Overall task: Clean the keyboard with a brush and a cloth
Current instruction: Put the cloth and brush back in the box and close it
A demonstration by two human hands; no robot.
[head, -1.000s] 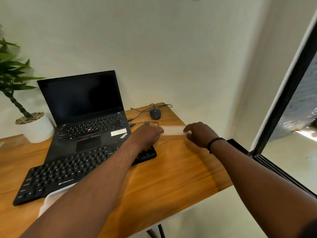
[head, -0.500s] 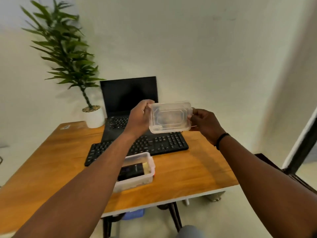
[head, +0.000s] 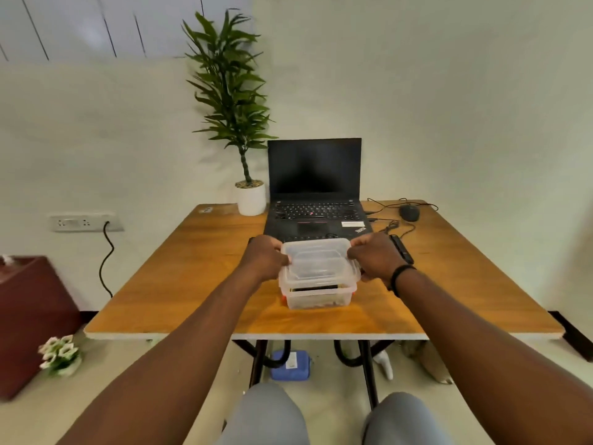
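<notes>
Two hands gripped the clear lid at its ends, left hand and right hand, fingers curled over the rim. Half a second before, the lid was held up in the air; now it sat on the box near the desk's front edge. The keyboard lay mostly hidden behind the hands. With the box being closed, the cleaning looked finished.

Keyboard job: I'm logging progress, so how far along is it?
Probably near the end. Done: no brush or cloth is out; dark items lie inside the container. In hand: the left hand and right hand grip the lid, off half a second ago, atop it. Left: seating the lid; the keyboard, mostly hidden, cannot be checked.
</notes>
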